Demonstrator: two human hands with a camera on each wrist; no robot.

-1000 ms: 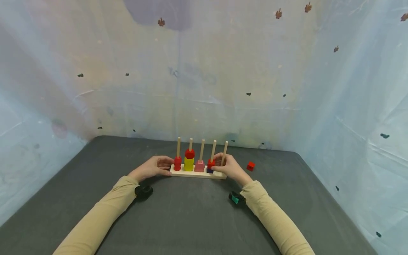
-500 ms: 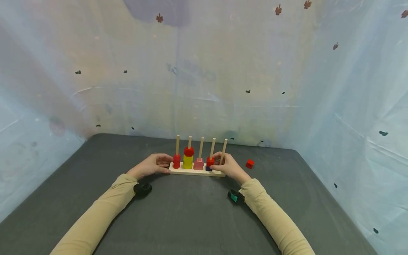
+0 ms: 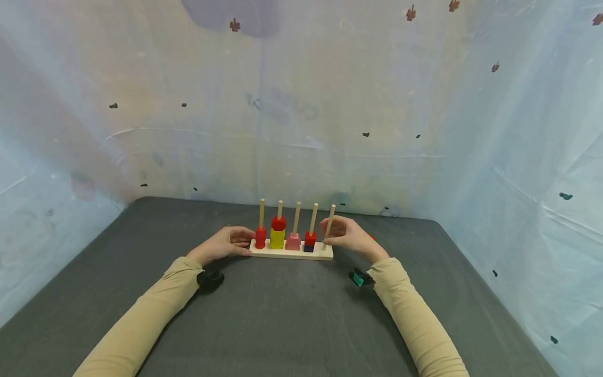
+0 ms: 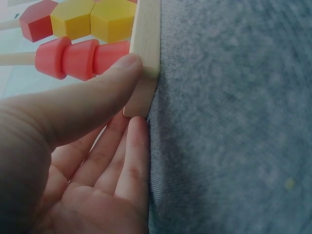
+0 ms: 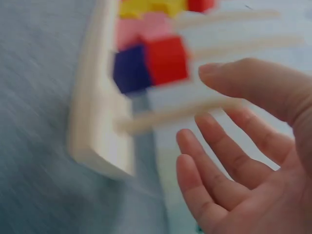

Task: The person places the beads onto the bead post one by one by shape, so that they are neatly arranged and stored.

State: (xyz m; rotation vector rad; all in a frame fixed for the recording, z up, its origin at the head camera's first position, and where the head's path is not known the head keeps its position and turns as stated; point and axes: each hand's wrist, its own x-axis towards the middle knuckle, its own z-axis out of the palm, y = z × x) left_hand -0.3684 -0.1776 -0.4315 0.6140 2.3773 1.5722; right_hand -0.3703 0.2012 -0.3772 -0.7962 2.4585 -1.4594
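Note:
A wooden peg stacker (image 3: pixel 293 255) stands upright on the table in the head view. Its leftmost peg carries red rounded beads (image 4: pixel 78 57). Yellow blocks (image 3: pixel 277 239) with a red hexagonal bead (image 3: pixel 278 223) above them fill the second peg, and pink blocks (image 3: pixel 293 242) the third. On the fourth, a red cube (image 5: pixel 166 59) sits on a navy cube (image 5: pixel 130 69). My left hand (image 3: pixel 223 246) holds the base's left end, thumb on its edge and fingertips at the end. My right hand (image 3: pixel 350 236) is beside the bare rightmost peg (image 3: pixel 330 225), fingers spread, holding nothing.
A loose red block (image 3: pixel 373 237) lies on the dark table (image 3: pixel 282 314) behind my right hand, mostly hidden. Translucent sheeting (image 3: pixel 301 94) hangs behind and at both sides of the table.
My right hand has let go of the red cube on the fourth peg and moved right, now partly covering the loose red block. The left hand stays at the base.

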